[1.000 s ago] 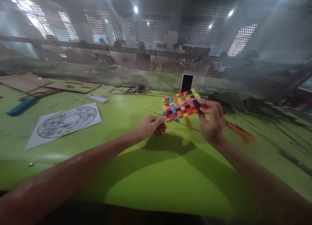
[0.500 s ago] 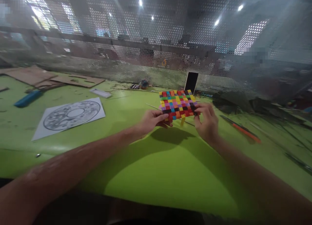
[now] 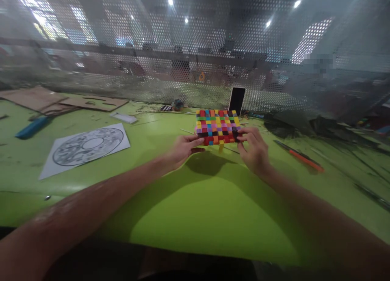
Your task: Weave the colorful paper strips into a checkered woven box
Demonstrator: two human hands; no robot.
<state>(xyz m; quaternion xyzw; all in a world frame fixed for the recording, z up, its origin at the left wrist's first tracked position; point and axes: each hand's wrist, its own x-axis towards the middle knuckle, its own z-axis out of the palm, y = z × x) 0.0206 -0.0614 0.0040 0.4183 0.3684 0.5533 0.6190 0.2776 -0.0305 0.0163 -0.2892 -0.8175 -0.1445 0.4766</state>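
Between my two hands, a small multicoloured woven mat (image 3: pixel 217 126) is held above the green table, tilted so its checkered face shows. My left hand (image 3: pixel 185 148) pinches its lower left corner, thumb on the front. At the lower right edge, my right hand (image 3: pixel 253 148) grips it with thumb and fingertips. A short yellow strip (image 3: pixel 221 146) hangs from the bottom edge. Part of a thin stick (image 3: pixel 186 131) shows to the left of the mat; what lies behind the mat is hidden.
The green table (image 3: pixel 213 216) carries a printed circular-pattern sheet (image 3: pixel 91 145), a blue-handled tool (image 3: pixel 33 126) and cardboard pieces (image 3: pixel 94 103) at left. A phone-like dark panel (image 3: pixel 237 99) leans behind. An orange-and-black tool (image 3: pixel 300 156) lies right, near dark leaf-like scraps (image 3: pixel 286 124). Perforated mesh (image 3: pixel 152 70) stands behind.
The whole view has shifted slightly, and the mat and hands appear a little further left and higher. The mat looks more level. Both hands keep their hold on it.
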